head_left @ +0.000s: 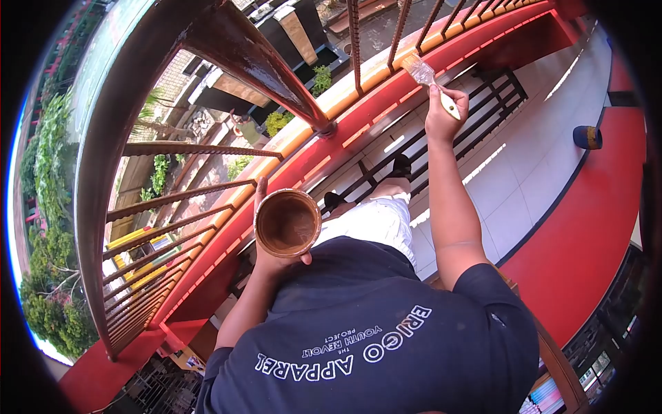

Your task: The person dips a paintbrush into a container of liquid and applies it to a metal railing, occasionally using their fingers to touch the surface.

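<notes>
Holding a small paint tin (287, 222) from below, the left hand (270, 261) has its grip wrapped round the tin's base, thumb against the near side. The tin sits mid-frame, just beside the railing (207, 138), open-topped and filled with brown paint. It probably weighs little, but it is sloshy and likely slick at the rim, so a level hold under the base suits it best. The right hand (445, 114) has its grip clamped on the pale handle of a paintbrush (429, 76), bristles at a far baluster. The brush looks light and stiff, with soft bristles. Fresh brown coating glistens on the top rail. Red ledge (386, 96) and pale tiled floor (538, 165) lie below, with a garden well beyond.
</notes>
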### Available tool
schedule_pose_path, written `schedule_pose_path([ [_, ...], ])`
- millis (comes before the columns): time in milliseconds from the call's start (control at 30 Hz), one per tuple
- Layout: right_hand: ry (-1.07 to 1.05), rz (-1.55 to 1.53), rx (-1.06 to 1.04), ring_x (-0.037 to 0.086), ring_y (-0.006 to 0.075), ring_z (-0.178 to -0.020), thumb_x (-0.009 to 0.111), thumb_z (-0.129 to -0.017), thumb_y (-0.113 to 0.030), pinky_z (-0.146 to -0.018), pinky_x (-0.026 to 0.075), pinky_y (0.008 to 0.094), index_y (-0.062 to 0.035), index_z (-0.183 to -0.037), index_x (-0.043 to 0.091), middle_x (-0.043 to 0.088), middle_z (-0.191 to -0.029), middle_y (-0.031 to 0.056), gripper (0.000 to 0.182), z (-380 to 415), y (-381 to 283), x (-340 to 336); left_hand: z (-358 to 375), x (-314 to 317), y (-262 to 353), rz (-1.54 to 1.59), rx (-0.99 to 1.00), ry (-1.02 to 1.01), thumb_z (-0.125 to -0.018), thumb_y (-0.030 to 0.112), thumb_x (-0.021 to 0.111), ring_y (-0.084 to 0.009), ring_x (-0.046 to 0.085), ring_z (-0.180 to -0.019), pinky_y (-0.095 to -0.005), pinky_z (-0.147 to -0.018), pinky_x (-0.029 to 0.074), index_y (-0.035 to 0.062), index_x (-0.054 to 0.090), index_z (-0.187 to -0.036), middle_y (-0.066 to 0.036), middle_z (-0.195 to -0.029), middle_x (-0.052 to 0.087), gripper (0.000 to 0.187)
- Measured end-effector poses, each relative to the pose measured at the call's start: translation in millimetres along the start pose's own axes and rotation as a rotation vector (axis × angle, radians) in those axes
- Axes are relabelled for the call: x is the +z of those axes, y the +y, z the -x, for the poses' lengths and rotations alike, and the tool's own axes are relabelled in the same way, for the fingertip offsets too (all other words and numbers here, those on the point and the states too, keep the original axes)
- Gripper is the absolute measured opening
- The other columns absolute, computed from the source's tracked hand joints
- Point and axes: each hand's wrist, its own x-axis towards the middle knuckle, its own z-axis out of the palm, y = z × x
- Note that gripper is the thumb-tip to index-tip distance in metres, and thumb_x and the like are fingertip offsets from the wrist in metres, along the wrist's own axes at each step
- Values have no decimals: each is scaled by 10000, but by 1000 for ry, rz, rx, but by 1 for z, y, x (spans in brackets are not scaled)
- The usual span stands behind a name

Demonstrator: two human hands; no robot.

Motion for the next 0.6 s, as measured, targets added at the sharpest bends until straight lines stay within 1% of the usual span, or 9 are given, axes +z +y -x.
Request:
schedule_pose_path([
  [33, 11, -8, 19, 639, 123, -827, 710, -848, 27, -759, 548, 253, -23, -896, 516, 654, -900, 97, 206, -4, -1, 4, -1, 2, 0, 20, -1, 1, -403, 424, 979, -237, 580, -1171, -406, -1039, 447, 56, -79, -1522, -124, -1303, 547, 1583],
  [167, -96, 89, 21, 635, 117, -814, 719, -849, 10, -743, 533, 237, -34, -877, 529, 651, -881, 88, 197, -13, 4, 8, -2, 2, 0, 2, 11, 4, -393, 430, 976, -242, 574, -1179, -409, -1041, 445, 57, -80, -1522, -122, -1298, 548, 1590],
  [200, -142, 81, 36, 646, 134, -823, 710, -853, 14, -762, 557, 258, -27, -882, 514, 647, -894, 97, 202, -12, 4, 7, -3, 2, 0, 3, 16, 12, -391, 432, 975, -244, 570, -1184, -410, -1042, 444, 58, -80, -1522, -122, -1301, 547, 1592],
  [300, -132, -63, 142, 671, 184, -838, 686, -862, 27, -795, 593, 317, -19, -907, 489, 637, -920, 120, 207, -8, 5, 13, -4, 6, 2, 20, 17, 34, -387, 442, 972, -251, 552, -1212, -414, -1054, 434, 58, -81, -1522, -129, -1323, 536, 1596],
  [333, -83, -151, 256, 689, 237, -850, 659, -869, 44, -823, 611, 382, -19, -948, 451, 626, -953, 147, 231, -9, -2, 14, -4, 5, 3, -8, 11, 20, -387, 446, 971, -253, 545, -1223, -415, -1060, 430, 59, -81, -1522, -134, -1332, 531, 1595],
  [433, 88, -398, 337, 679, 196, -820, 678, -856, 40, -787, 611, 319, -19, -940, 451, 630, -943, 137, 249, -15, -37, 13, -3, -2, 1, -59, 1, -16, -386, 452, 969, -255, 535, -1238, -419, -1072, 418, 60, -82, -1522, -142, -1352, 519, 1597],
  [467, 115, -393, 335, 677, 208, -845, 669, -856, 51, -828, 610, 344, -14, -946, 445, 622, -975, 156, 250, -14, -44, 10, -3, -2, 0, -47, 6, -12, -385, 452, 969, -254, 536, -1237, -419, -1072, 418, 60, -80, -1523, -141, -1352, 519, 1597],
  [567, 52, -273, 218, 673, 200, -859, 670, -858, 48, -822, 603, 326, -12, -942, 456, 630, -955, 146, 238, 2, -31, 0, -6, 3, -2, 17, 23, 22, -387, 450, 971, -251, 542, -1227, -419, -1067, 423, 61, -70, -1526, -135, -1340, 524, 1591],
  [600, -43, -188, 135, 668, 177, -867, 683, -861, 29, -794, 585, 296, -16, -936, 485, 641, -948, 126, 216, 11, -22, -4, -8, 4, -2, 34, 25, 34, -388, 449, 971, -249, 544, -1224, -418, -1065, 425, 61, -66, -1527, -132, -1335, 526, 1588],
])
